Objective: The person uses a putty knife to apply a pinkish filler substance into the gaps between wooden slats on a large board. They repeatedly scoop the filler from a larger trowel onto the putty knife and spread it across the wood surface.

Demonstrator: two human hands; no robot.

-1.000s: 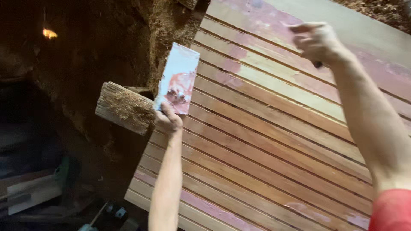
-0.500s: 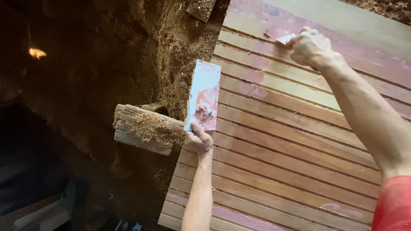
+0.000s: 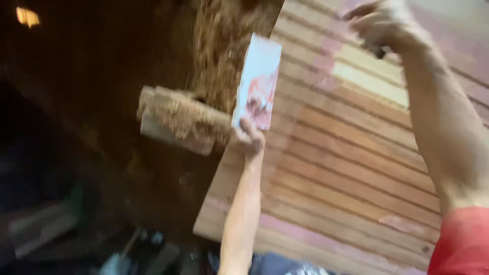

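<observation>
My left hand (image 3: 249, 137) grips the bottom of a flat pale-blue board (image 3: 257, 81) smeared with reddish paste, held upright against the left edge of a slatted wooden panel (image 3: 336, 168). A rough mud-caked wooden block (image 3: 178, 119) juts out just left of that hand. My right hand (image 3: 384, 25) is raised at the top of the panel, fingers closed around a small dark tool (image 3: 379, 50) that is mostly hidden. The frame is blurred.
A crumbly earth wall (image 3: 224, 46) rises behind the board. A dark hollow (image 3: 66, 127) fills the left side, with a small orange light (image 3: 26, 16) at top left. Pale planks and debris (image 3: 122, 257) lie low at the bottom left.
The view has shifted; board, block and left hand now sit lower and more central. My right hand has moved up the panel toward the top edge.
</observation>
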